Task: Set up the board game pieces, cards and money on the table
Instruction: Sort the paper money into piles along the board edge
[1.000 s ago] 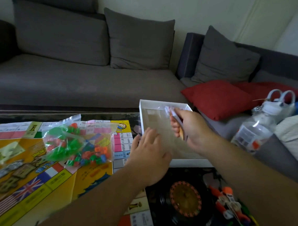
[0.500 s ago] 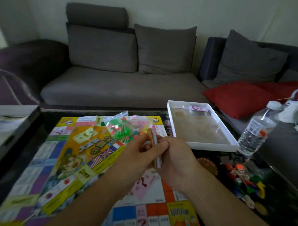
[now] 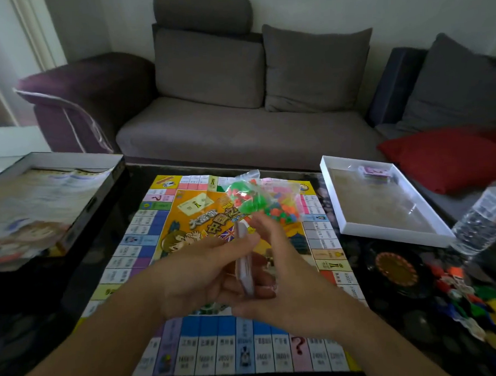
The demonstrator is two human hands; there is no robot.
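Card deck [image 3: 244, 262] is held on edge above the game board [image 3: 188, 275], gripped between left hand [image 3: 199, 275] and right hand [image 3: 285, 280], fingers curled round it. Bag of plastic pieces [image 3: 264, 198] is lying on the board's far side; white tray [image 3: 383, 199] is set to the right.

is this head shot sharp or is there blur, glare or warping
Head view: dim light; wide-angle warp bows the grey sofa; motion blur smears both hands, left and right, and the thin card stack; glare on the white box tray.

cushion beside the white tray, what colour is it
Red. The cushion lies on the sofa just right of the tray, clearest in the head view.
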